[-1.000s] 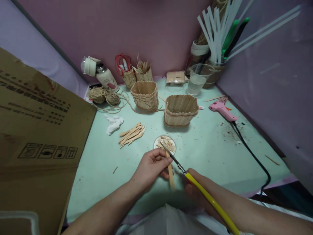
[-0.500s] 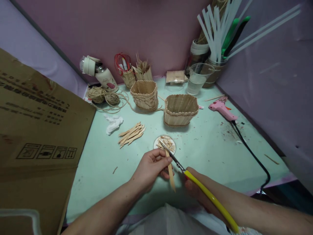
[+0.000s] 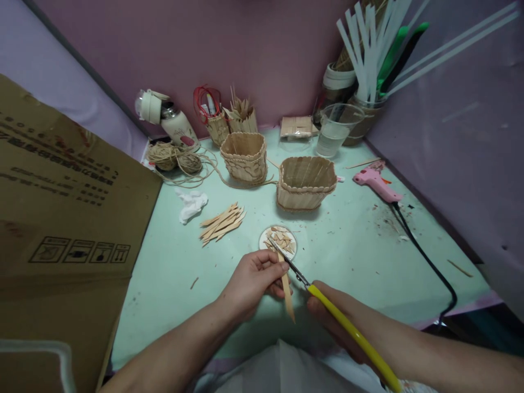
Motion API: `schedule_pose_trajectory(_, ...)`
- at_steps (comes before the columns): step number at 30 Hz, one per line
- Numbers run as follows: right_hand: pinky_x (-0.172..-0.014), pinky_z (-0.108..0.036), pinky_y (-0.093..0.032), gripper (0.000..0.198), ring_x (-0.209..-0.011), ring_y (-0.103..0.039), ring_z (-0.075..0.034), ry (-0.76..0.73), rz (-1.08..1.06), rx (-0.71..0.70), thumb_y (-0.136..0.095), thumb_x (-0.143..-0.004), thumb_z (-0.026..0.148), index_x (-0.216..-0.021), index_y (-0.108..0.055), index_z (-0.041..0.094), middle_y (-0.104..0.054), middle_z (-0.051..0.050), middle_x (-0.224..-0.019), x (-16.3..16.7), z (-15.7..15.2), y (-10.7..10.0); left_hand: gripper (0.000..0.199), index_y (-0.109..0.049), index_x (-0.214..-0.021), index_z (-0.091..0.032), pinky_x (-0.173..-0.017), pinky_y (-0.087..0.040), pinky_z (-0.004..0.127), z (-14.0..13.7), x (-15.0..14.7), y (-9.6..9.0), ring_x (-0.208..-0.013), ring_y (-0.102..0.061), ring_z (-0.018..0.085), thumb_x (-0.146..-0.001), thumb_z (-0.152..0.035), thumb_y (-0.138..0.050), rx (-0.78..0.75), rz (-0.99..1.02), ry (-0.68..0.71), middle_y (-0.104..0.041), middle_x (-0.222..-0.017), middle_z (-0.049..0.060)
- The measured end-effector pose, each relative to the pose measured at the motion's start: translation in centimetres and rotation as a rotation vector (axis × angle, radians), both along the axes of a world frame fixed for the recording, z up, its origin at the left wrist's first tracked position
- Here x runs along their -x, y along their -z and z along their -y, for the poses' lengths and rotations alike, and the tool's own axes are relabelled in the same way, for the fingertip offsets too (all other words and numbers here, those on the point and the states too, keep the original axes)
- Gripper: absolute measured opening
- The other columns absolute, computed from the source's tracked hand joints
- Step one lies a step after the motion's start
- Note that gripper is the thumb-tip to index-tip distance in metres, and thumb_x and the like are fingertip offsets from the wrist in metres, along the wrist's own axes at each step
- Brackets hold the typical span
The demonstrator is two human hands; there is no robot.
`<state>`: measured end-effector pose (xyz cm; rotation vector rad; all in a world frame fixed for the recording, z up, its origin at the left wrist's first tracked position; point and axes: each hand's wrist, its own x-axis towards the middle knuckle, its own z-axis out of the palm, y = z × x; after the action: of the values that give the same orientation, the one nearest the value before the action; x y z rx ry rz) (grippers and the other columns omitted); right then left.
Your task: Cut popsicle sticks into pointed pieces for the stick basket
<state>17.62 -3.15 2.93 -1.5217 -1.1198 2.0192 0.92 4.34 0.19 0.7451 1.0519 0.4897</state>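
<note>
My left hand (image 3: 257,278) pinches a thin flat wooden strip (image 3: 287,297) between thumb and fingers; its lower end is cut to a point. My right hand (image 3: 331,305) is wrapped round long yellow-handled snips (image 3: 347,322). Their narrow metal blades lie across the upper end of the strip, beside my left fingertips. I cannot tell whether the blades are parted. Just beyond them sits a small round white dish (image 3: 262,248) holding cut wood chips (image 3: 282,236). A pile of pointed wooden strips (image 3: 223,224) lies to the left.
Two wooden-strip baskets (image 3: 305,196) stand behind the dish. A pink glue gun (image 3: 379,185) with a black cord lies at right. Twine balls (image 3: 172,158), a flask (image 3: 178,128) and a plastic cup of liquid (image 3: 331,139) stand farther back. A cardboard box (image 3: 69,218) borders the left.
The camera view has shifted slightly, so the table things appear a little farther right. Both hands keep nearly the same pose, with the blades still at the strip's upper end.
</note>
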Motion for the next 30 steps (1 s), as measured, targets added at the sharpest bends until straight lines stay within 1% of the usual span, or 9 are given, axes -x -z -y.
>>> schedule_pose_trajectory(3,-0.042,-0.022,-0.023,0.034,-0.045,-0.026,-0.008,0.107,-0.058,0.198,-0.056,-0.079,0.046,-0.065,-0.034,0.024,-0.032,0.009,-0.052,0.2,-0.1,1.0,0.032,-0.059,-0.068,-0.012,-0.043,-0.046,0.014,0.0,0.1,0.2,-0.043,-0.056,0.007,-0.063,-0.037,-0.079,0.031,0.026,-0.012,-0.06,-0.052,-0.001)
schedule_pose_trajectory(6,-0.046,-0.023,-0.026,0.033,-0.048,-0.026,-0.009,0.244,-0.214,0.364,-0.051,-0.077,0.05,-0.064,-0.038,0.023,-0.036,0.007,-0.055,0.4,0.0,2.3,0.034,-0.059,-0.068,-0.012,-0.043,-0.046,0.014,0.1,0.0,0.3,-0.043,-0.056,0.007,-0.061,-0.037,-0.08,0.064,0.032,-0.026,-0.06,-0.052,-0.001)
schedule_pose_trajectory(9,-0.047,-0.025,-0.027,0.03,-0.049,-0.028,-0.01,0.258,-0.268,0.423,-0.048,-0.077,0.049,-0.065,-0.044,0.022,-0.039,0.005,-0.057,0.5,0.1,3.1,0.035,-0.059,-0.068,-0.012,-0.043,-0.046,0.014,0.1,0.0,0.3,-0.044,-0.056,0.007,-0.059,-0.037,-0.081,0.092,0.023,-0.031,-0.06,-0.053,-0.001)
schedule_pose_trajectory(11,-0.048,-0.025,-0.029,0.029,-0.049,-0.03,-0.011,0.259,-0.261,0.402,-0.05,-0.076,0.048,-0.064,-0.044,0.022,-0.041,0.004,-0.058,0.4,0.2,3.3,0.036,-0.059,-0.068,-0.012,-0.043,-0.047,0.014,0.1,-0.1,0.4,-0.044,-0.056,0.006,-0.058,-0.038,-0.082,0.102,0.02,-0.029,-0.06,-0.053,-0.001)
schedule_pose_trajectory(14,-0.05,-0.025,-0.033,0.033,-0.049,-0.035,-0.011,0.276,-0.196,0.368,-0.049,-0.077,0.052,-0.064,-0.043,0.022,-0.045,0.003,-0.059,0.2,0.3,3.3,0.037,-0.058,-0.067,-0.012,-0.044,-0.047,0.015,0.2,-0.1,0.4,-0.044,-0.055,0.006,-0.058,-0.039,-0.082,0.106,0.017,-0.02,-0.059,-0.053,-0.002)
schedule_pose_trajectory(18,-0.051,-0.024,-0.034,0.035,-0.052,-0.04,-0.012,0.155,-0.048,0.209,-0.06,-0.073,0.053,-0.066,-0.045,0.022,-0.046,0.004,-0.059,-0.5,0.6,3.4,0.038,-0.059,-0.07,-0.012,-0.047,-0.049,0.016,0.4,0.0,0.3,-0.046,-0.056,0.006,-0.059,-0.04,-0.082,0.111,0.032,0.014,-0.06,-0.055,-0.001)
schedule_pose_trajectory(22,-0.051,-0.024,-0.032,0.036,-0.054,-0.038,-0.012,0.098,-0.033,0.081,-0.058,-0.076,0.054,-0.068,-0.044,0.023,-0.043,0.004,-0.06,-0.6,0.5,3.1,0.038,-0.06,-0.071,-0.012,-0.049,-0.049,0.016,0.5,0.1,0.2,-0.048,-0.058,0.007,-0.06,-0.041,-0.081,0.125,0.06,0.053,-0.061,-0.056,-0.001)
schedule_pose_trajectory(27,-0.047,-0.023,-0.026,0.035,-0.051,-0.029,-0.009,0.029,0.023,0.124,-0.057,-0.077,0.051,-0.07,-0.038,0.022,-0.036,0.007,-0.059,-0.2,-0.4,1.6,0.038,-0.059,-0.069,-0.012,-0.05,-0.049,0.015,0.5,0.0,0.3,-0.047,-0.056,0.006,-0.058,-0.04,-0.082,0.16,0.057,0.021,-0.059,-0.056,-0.001)
schedule_pose_trajectory(30,-0.047,-0.024,-0.027,0.033,-0.052,-0.03,-0.01,0.016,0.006,0.126,-0.056,-0.077,0.049,-0.068,-0.038,0.023,-0.035,0.006,-0.059,-0.1,-0.6,1.7,0.037,-0.058,-0.068,-0.012,-0.05,-0.048,0.015,0.5,-0.1,0.4,-0.047,-0.055,0.005,-0.058,-0.038,-0.082,0.175,0.046,0.017,-0.059,-0.055,-0.002)
